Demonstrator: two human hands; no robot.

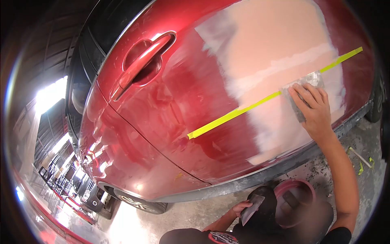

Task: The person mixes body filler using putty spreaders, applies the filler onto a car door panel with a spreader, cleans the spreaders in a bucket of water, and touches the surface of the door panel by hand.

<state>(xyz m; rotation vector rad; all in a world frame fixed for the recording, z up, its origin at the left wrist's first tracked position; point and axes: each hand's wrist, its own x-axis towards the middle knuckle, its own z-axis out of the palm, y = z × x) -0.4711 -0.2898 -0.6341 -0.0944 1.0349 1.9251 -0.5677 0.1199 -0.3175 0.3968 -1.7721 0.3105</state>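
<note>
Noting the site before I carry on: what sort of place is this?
Probably a car body repair shop: pale filler-like patch and yellow tape on a red car, with another vehicle behind.

- a grey sheet (312,77) is lying against the pale patch (280,42), covering part of the yellow tape (235,117);
- a thin grey plate (253,207) is tilting well below the patch;
- the red door (191,97) is showing dull smears

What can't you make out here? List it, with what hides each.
All in the head view:
Yellow tape: middle stretch covered by the flat grey piece under the right hand.
Dark thing in the pink bucket: too blurred to identify.
Shirt print: too small, cut by the bottom edge.
</note>
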